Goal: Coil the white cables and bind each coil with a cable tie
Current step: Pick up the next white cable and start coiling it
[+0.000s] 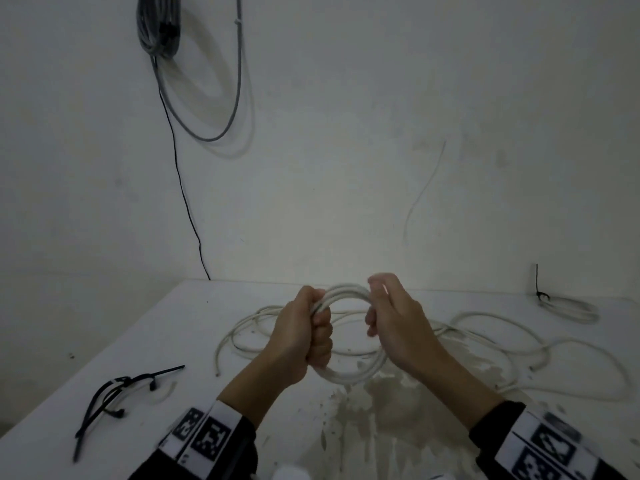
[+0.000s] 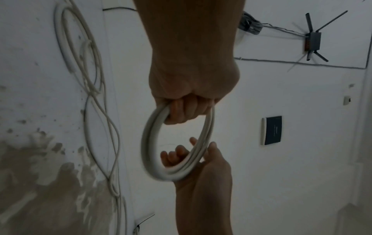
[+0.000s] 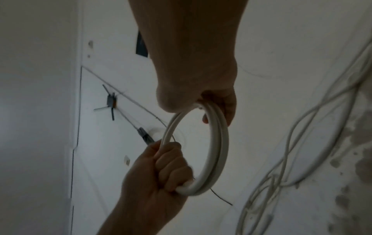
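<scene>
A white cable coil (image 1: pixel 347 292) of several turns is held upright above the white table (image 1: pixel 114 341), between both hands. My left hand (image 1: pixel 313 336) grips its left side in a fist, also seen in the left wrist view (image 2: pixel 181 111). My right hand (image 1: pixel 381 306) curls its fingers and thumb round the right side of the coil (image 3: pixel 218 143). More loose white cable (image 1: pixel 485 341) sprawls on the table behind and to the right of the hands. Several black cable ties (image 1: pixel 117 393) lie at the front left. One bound coil (image 1: pixel 571 308) with a black tie lies at the far right.
A grey cable bundle (image 1: pixel 159 26) hangs on the wall at the upper left, and a thin black wire (image 1: pixel 183 188) drops from it to the table's back edge. A worn brownish patch (image 1: pixel 391 410) marks the table's front. A black router (image 2: pixel 313 41) is mounted on the wall.
</scene>
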Available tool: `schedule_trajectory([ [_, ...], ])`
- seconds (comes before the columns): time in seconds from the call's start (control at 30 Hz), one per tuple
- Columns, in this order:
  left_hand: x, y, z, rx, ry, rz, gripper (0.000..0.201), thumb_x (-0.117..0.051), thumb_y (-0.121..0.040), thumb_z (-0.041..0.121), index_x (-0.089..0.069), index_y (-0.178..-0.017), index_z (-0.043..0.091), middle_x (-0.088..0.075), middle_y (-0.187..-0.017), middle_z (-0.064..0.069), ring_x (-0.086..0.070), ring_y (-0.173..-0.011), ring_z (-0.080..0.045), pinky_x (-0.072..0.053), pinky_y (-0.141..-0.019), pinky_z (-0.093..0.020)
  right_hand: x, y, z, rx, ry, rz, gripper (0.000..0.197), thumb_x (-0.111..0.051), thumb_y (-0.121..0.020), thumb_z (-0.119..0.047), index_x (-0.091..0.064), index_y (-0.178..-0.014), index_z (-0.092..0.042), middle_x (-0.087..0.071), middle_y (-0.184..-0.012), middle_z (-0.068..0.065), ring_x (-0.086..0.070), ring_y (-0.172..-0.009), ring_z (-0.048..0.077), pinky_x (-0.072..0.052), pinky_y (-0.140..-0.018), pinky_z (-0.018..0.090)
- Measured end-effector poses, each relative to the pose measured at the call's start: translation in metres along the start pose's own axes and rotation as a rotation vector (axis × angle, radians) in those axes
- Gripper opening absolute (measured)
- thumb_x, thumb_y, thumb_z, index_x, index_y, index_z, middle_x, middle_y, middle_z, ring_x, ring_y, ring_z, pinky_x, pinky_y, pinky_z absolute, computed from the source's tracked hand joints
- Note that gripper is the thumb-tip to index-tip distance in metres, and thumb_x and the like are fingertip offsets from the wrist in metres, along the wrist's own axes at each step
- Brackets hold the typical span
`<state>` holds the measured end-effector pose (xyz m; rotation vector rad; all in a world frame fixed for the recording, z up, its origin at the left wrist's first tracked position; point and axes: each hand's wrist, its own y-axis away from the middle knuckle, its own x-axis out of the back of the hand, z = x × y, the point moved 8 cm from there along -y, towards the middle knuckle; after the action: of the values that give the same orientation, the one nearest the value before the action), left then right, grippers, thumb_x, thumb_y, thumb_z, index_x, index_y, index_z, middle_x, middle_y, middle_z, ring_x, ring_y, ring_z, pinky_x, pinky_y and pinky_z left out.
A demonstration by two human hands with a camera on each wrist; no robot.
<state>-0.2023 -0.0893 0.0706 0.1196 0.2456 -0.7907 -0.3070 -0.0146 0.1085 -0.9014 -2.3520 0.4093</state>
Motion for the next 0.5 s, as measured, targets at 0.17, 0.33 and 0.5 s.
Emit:
schedule_trajectory([
  [0.17, 0.001, 0.011, -0.005, 0.103, -0.322, -0.096, 0.049, -0.026, -0.095, 0.035, -0.032, -0.050, 0.019, -0.022, -0.043, 0.005, -0.014, -0.036, -0.009, -0.012, -0.040, -0.016, -0.031, 0.024, -0.029, 0.582, 0.323, -0.268, 0.052, -0.026, -0.099, -0.041, -0.045, -0.137, -0.010, -0.056, -0.099, 0.000, -0.052, -0.079, 0.007, -0.042, -0.071, 0.018],
  [0.33, 0.005, 0.016, 0.007, 0.038, -0.516, -0.084, 0.062, -0.010, -0.096, 0.056, -0.043, -0.069, 0.011, -0.027, -0.045, 0.003, -0.020, -0.036, -0.008, -0.018, -0.039, -0.017, -0.038, 0.031, -0.033, 0.679, 0.333, -0.202, 0.056, -0.031, -0.098, -0.042, -0.049, -0.132, -0.002, -0.056, -0.077, 0.002, -0.040, -0.066, 0.003, -0.033, -0.063, 0.007],
  [0.5, -0.002, 0.019, 0.033, -0.157, -0.976, -0.018, 0.060, -0.009, -0.095, 0.052, -0.039, -0.061, 0.013, -0.046, -0.058, 0.001, -0.044, -0.052, -0.009, -0.036, -0.057, -0.025, -0.059, 0.034, -0.027, 0.542, 0.263, -0.336, 0.026, -0.041, -0.098, -0.028, -0.056, -0.109, -0.011, -0.063, -0.093, -0.003, -0.054, -0.077, 0.008, -0.038, -0.067, 0.006],
])
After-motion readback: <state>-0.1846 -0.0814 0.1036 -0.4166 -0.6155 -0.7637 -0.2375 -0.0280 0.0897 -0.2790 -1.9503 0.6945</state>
